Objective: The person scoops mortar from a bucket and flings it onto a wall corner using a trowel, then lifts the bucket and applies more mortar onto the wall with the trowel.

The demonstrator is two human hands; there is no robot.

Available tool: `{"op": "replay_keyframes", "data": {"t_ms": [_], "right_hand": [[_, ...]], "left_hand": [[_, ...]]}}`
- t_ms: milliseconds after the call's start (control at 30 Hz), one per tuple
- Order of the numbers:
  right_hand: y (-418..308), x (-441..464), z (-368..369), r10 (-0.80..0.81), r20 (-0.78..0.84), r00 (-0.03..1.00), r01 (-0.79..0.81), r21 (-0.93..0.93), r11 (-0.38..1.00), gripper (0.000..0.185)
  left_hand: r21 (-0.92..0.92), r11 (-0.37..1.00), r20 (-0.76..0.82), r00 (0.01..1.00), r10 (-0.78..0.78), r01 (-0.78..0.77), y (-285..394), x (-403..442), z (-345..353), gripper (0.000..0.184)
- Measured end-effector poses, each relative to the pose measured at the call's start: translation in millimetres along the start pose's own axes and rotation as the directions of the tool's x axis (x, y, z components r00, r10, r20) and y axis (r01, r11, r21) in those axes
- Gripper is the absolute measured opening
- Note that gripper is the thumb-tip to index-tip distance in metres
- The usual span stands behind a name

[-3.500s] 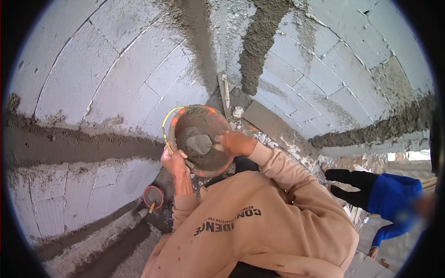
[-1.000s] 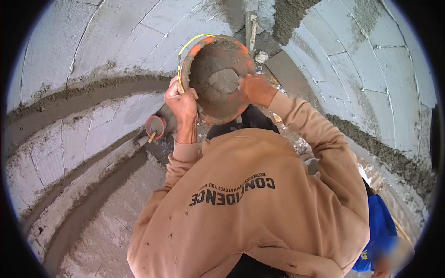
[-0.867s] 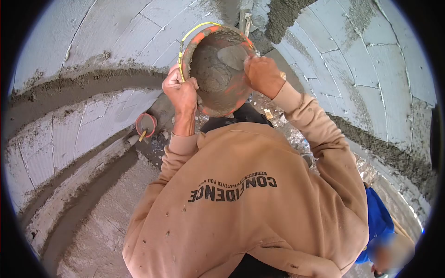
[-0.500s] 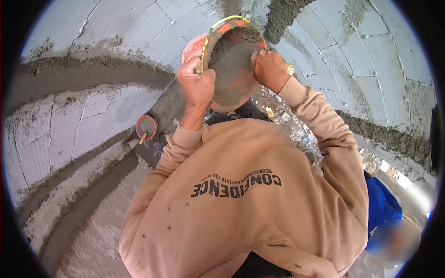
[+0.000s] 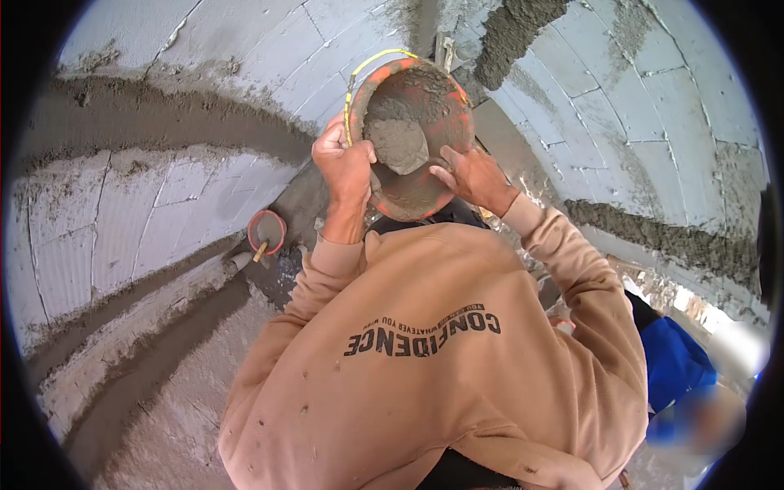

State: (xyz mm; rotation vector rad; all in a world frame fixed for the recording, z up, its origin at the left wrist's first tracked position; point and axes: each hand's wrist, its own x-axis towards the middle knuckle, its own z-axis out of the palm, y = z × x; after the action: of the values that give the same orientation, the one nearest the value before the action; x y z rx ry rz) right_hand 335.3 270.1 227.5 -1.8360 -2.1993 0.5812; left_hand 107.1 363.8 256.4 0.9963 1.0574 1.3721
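Observation:
A red-orange bucket (image 5: 455, 110), smeared with grey mortar, is tilted so that its inside faces me. A lump of wet mortar (image 5: 398, 145) sits in it, and a yellow handle (image 5: 349, 98) arcs along its far left rim. My left hand (image 5: 341, 167) is closed on the bucket's left rim, thumb on top. At the lower right rim, my right hand (image 5: 480, 180) reaches over the inside with thumb and forefinger apart. Its other fingers are partly hidden.
Pale block walls (image 5: 653, 98) with mortared joints curve around on both sides. A small red container (image 5: 267, 232) with a wooden-looking handle stands at lower left. Rubble (image 5: 535, 192) lies on the floor. Another person in blue (image 5: 678, 359) is at the right.
The bucket has moved down toward me and its inside shows more fully, with the mortar lump now visible. My right hand has shifted lower, and its closed fingers have spread.

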Motion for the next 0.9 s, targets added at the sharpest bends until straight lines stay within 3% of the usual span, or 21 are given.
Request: {"op": "replay_keyframes", "data": {"t_ms": [100,167,200,233,300,333,400,567,633,667,733,800,867,900], "right_hand": [[-2.3,2.4,-20.1,-0.007,-0.024,1.0,0.006,-0.011,1.0,0.042],[-0.5,3.9,-44.8,-0.022,-0.088,0.996,0.017,-0.059,0.998,0.04],[-0.7,5.1,-62.0,-0.026,-0.067,0.997,0.023,-0.048,0.999,0.041],[0.7,10.7,-79.5,-0.039,-0.039,0.998,0.037,-0.031,0.999,0.043],[-2.2,22.4,-122.5,-0.08,-0.032,0.996,0.077,-0.069,0.995,0.043],[-7.6,26.6,-142.9,-0.106,-0.019,0.994,0.105,-0.069,0.992,0.043],[-15.5,34.1,-187.6,-0.221,-0.086,0.971,0.213,-0.096,0.972,0.043],[-37.0,53.7,-295.8,-0.474,-0.116,0.873,0.468,-0.077,0.881,0.046],[-42.4,60.7,-333.2,-0.497,-0.038,0.867,0.498,0.033,0.867,0.047],[-38.6,65.8,-346.3,-0.511,0.001,0.86,0.509,0.09,0.856,0.048],[-18.9,81.0,-362.9,-0.539,0.068,0.84,0.508,0.25,0.824,0.05],[13.8,101.5,-374.3,-0.546,0.143,0.826,0.467,0.369,0.804,0.052],[58.6,117.2,-378.3,-0.328,0.364,0.872,0.055,0.592,0.804,0.046],[96.0,131.2,-370.5,-0.27,0.389,0.881,-0.084,0.688,0.72,0.043]], "left_hand": [[0.047,0.999,-0.039,0.999,-0.022,0.024,-6.4,7.0,-8.3,0.051],[0.047,0.986,-0.091,0.984,-0.154,0.159,2.1,7.0,-5.8,0.054],[0.075,0.991,-0.093,0.991,-0.1,0.107,-10.9,11.0,-11.7,0.057],[0.074,0.985,-0.128,0.981,-0.147,0.158,-8.8,12.0,-9.4,0.056],[0.041,0.997,-0.154,0.986,-0.06,0.067,-9.8,14.9,-6.3,0.04],[0.034,0.998,-0.155,0.987,-0.049,0.055,-13.5,19.5,-6.1,0.041],[0.045,0.998,-0.173,0.984,-0.044,0.053,-20.8,23.3,-8.3,0.044],[0.069,0.995,-0.236,0.97,-0.056,0.074,-33.3,35.4,-5.3,0.027],[0.075,0.983,-0.302,0.943,-0.14,0.17,-32.4,38.5,1.3,0.026],[0.109,0.972,-0.333,0.929,-0.162,0.208,-28.5,39.9,8.7,0.034],[0.119,0.986,-0.304,0.949,-0.077,0.118,-22.4,40.0,22.3,0.033],[0.136,0.987,-0.296,0.954,-0.046,0.09,-17.2,39.1,36.2,0.036],[0.157,0.98,-0.311,0.948,-0.068,0.122,-14.3,37.8,48.6,0.045],[0.151,0.978,-0.321,0.943,-0.087,0.142,-15.1,37.8,52.9,0.047]]}}
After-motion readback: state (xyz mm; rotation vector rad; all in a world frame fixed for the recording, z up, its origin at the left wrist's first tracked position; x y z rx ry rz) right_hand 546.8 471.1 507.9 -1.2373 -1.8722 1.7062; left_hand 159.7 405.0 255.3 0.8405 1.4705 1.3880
